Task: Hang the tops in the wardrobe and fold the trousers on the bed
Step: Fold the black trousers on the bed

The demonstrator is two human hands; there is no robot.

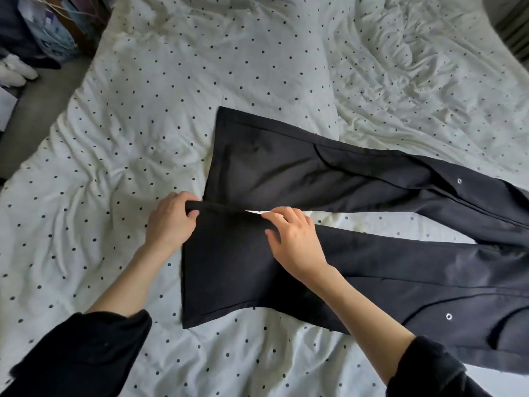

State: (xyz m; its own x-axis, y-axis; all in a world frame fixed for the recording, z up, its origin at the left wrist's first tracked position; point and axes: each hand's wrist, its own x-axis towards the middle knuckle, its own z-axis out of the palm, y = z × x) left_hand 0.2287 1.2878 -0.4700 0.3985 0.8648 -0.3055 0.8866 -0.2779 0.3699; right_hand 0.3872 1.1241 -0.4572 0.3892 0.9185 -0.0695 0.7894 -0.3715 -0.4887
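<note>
Black trousers (357, 270) lie spread on the bed (143, 124), legs pointing left with a gap between them, the waist end running off the right side. My left hand (170, 217) grips the far corner of the near leg's hem, fingers curled round the fabric edge. My right hand (292, 239) pinches the same leg's far edge a little to the right, thumb under and fingers on top. The far leg (272, 167) lies flat, touched by neither hand. Small metal eyelets show on both legs near the right.
The bed has a rumpled white duvet with small black dots. On the floor at the top left are white shoes (17, 71), a bag (54, 32) and papers. No wardrobe or tops are in view.
</note>
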